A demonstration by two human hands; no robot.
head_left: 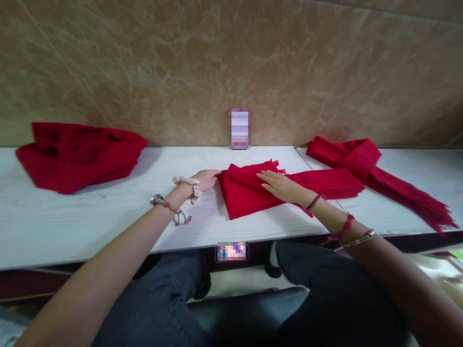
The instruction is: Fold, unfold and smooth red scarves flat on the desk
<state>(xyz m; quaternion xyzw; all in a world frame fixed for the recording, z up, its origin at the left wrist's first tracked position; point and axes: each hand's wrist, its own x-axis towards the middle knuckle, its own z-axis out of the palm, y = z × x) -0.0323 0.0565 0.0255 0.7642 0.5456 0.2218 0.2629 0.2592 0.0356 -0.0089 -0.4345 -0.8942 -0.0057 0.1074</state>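
Note:
A red fringed scarf (246, 197) lies partly folded on the white tabletop, its long end reaching to the right. My left hand (207, 180) pinches the upper left edge of this scarf, fingers closed on the cloth; the fingertips are partly hidden. Across the folded part rests my right hand (280, 185), flat with its fingers stretched out. Fringe sticks out at the far edge, just beyond the right hand's fingers. I wear bracelets on both wrists and a pale scrunchie (193, 187) on the left one.
To the left sits a bunched heap of red cloth (79, 159). A second red scarf (361, 159), looped over itself, lies at the right. A phone (239, 129) leans on the marbled wall (162, 72). Another phone (232, 252) shows below the table's front edge.

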